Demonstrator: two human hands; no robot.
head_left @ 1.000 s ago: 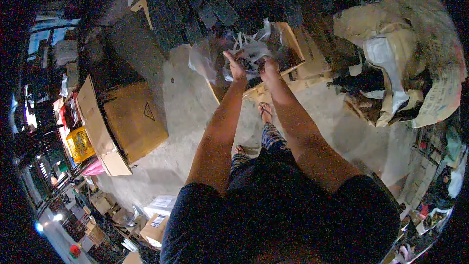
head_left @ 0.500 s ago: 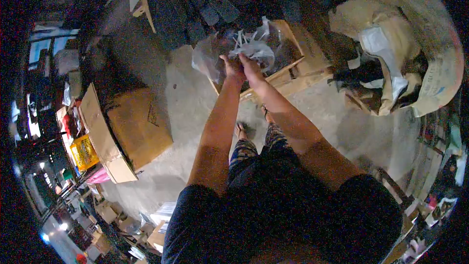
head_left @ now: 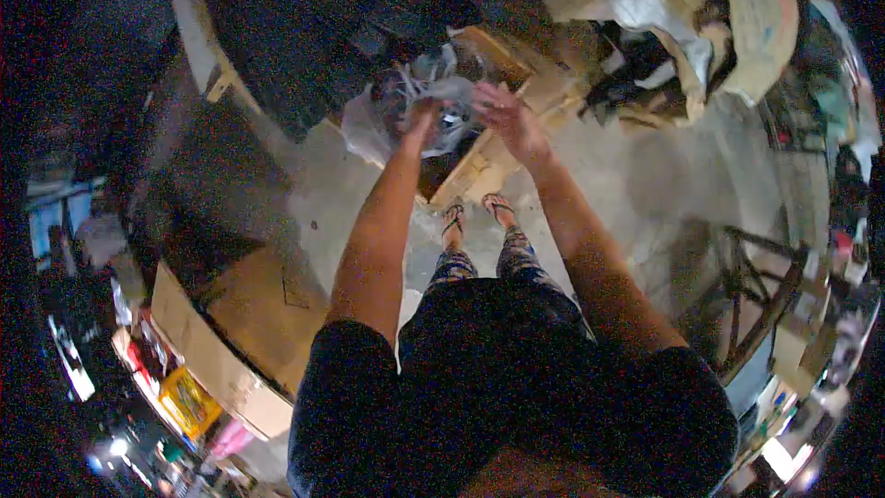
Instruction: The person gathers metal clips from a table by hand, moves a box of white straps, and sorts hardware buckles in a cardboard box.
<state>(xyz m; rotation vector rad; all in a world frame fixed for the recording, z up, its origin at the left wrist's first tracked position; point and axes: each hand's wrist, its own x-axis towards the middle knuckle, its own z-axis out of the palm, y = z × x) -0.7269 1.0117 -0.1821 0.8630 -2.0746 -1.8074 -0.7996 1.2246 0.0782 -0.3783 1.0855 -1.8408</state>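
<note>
Your right hand (head_left: 507, 120) was open wide, fingers spread, by the plastic bag (head_left: 364, 131). Your left hand (head_left: 422, 124) was at the bag, blurred; couldn't tell its grip. Bag lay in the open box (head_left: 502, 53), spilling over its left edge. Feet (head_left: 454, 219) stood near the box's near corner. Big carton (head_left: 263, 314) and yellow basket (head_left: 191, 403) were left, torn sack (head_left: 761, 28) right.
</note>
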